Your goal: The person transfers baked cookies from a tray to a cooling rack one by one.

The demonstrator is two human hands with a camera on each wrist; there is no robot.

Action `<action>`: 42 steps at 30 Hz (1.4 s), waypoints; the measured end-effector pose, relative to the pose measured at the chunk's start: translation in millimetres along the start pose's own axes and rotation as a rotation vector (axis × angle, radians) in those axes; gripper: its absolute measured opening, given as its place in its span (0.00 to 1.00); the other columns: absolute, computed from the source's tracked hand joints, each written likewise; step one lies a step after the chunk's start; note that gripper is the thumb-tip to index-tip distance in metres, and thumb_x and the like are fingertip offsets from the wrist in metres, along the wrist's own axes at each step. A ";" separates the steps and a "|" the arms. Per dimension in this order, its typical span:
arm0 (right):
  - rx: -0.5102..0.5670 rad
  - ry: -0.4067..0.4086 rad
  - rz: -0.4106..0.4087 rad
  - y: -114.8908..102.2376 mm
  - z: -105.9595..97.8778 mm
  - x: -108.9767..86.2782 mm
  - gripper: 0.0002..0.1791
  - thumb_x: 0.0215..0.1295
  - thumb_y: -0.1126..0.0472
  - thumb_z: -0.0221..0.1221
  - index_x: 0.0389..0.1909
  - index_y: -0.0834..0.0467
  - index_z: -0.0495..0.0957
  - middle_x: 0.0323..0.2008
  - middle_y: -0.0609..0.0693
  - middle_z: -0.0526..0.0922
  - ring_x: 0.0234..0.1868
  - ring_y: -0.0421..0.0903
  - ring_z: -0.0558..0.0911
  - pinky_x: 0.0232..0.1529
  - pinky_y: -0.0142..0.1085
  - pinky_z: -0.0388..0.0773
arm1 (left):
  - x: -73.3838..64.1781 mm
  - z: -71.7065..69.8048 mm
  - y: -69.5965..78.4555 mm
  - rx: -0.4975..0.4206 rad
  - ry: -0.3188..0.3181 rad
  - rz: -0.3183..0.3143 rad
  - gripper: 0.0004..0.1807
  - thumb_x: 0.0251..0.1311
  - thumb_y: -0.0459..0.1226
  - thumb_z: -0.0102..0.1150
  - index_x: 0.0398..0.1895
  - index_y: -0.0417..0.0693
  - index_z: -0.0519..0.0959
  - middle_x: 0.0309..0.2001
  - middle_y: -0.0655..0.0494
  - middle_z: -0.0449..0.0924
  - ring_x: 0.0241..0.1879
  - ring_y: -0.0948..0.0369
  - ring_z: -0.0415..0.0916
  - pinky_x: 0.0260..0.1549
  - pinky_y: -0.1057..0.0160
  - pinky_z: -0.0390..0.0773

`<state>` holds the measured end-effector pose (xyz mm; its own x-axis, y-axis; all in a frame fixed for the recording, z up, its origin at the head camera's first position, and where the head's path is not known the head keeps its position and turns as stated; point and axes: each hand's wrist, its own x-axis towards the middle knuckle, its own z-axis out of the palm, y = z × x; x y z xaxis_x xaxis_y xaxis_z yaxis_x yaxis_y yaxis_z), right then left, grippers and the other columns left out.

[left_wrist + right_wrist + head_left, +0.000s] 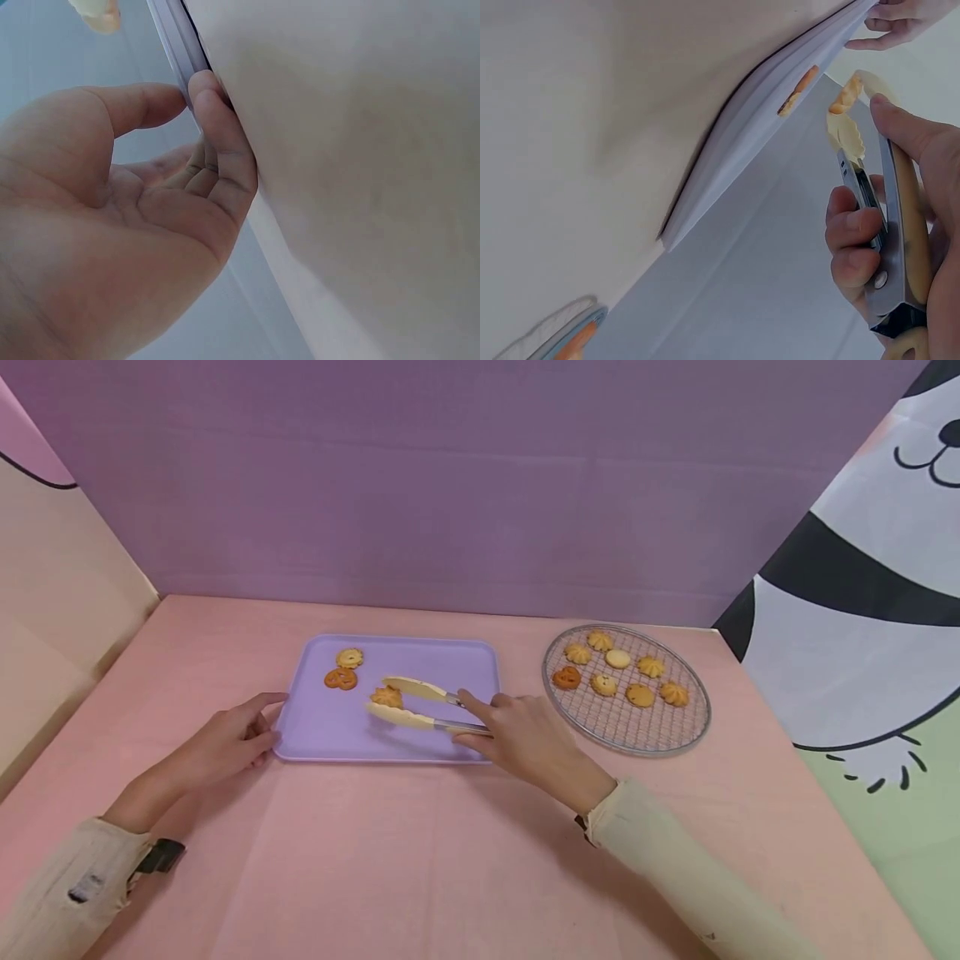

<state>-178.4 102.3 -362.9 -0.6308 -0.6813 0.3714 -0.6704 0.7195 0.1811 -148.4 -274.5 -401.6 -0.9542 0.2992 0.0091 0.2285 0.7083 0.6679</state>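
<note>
My right hand (528,735) grips a pair of tongs (408,718) with metal arms and cream-coloured tips. Between the tips is a golden ridged cookie (386,697), which the right wrist view shows held above the lilac tray (442,748). At the tray's left edge, my left hand (221,743) pinches the rim between thumb and fingers, plainly seen in the left wrist view. A round scalloped cookie (349,658) and a pretzel-shaped cookie (341,678) lie near the tray's upper left corner, one behind the other.
To the right of the tray, a round wire rack (630,735) bears several cookies, among them a brown pretzel-shaped one (566,677) and a pale smooth round one (618,658). Pink cloth (427,860) covers the table, and a purple backdrop (450,510) rises behind it.
</note>
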 end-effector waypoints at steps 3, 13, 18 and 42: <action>0.008 0.001 0.008 3.7 -2.2 -8.2 0.30 0.54 0.35 0.53 0.53 0.48 0.74 0.17 0.49 0.75 0.10 0.38 0.62 0.10 0.30 0.55 | 0.4 0.0 0.3 -0.001 -0.004 -0.004 0.27 0.58 0.31 0.52 0.62 0.43 0.59 0.23 0.53 0.72 0.19 0.63 0.70 0.20 0.69 0.70; 0.029 -0.006 0.064 14.8 -12.5 -28.9 0.30 0.52 0.35 0.55 0.53 0.47 0.75 0.16 0.48 0.74 0.09 0.38 0.60 0.08 0.29 0.52 | 1.2 0.4 0.1 0.008 0.006 0.008 0.26 0.58 0.31 0.52 0.61 0.43 0.60 0.22 0.53 0.72 0.18 0.64 0.69 0.20 0.69 0.70; 0.019 0.000 0.076 22.8 -15.8 -40.4 0.31 0.52 0.34 0.53 0.54 0.46 0.74 0.16 0.48 0.74 0.09 0.38 0.58 0.08 0.29 0.51 | 0.9 1.9 -1.2 0.007 0.012 0.012 0.26 0.58 0.31 0.52 0.61 0.43 0.60 0.22 0.54 0.71 0.18 0.65 0.69 0.20 0.69 0.70; -0.002 0.013 0.210 57.2 -37.6 -92.7 0.32 0.50 0.33 0.55 0.54 0.45 0.73 0.15 0.44 0.72 0.11 0.37 0.59 0.12 0.28 0.55 | 1.3 1.1 -1.2 0.020 -0.008 -0.017 0.26 0.59 0.31 0.51 0.61 0.43 0.59 0.23 0.53 0.71 0.19 0.64 0.70 0.21 0.68 0.71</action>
<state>-143.6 211.7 -352.7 -0.7516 -0.5141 0.4134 -0.5237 0.8460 0.1000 -149.7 -274.3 -403.3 -0.9564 0.2919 -0.0084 0.2158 0.7258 0.6532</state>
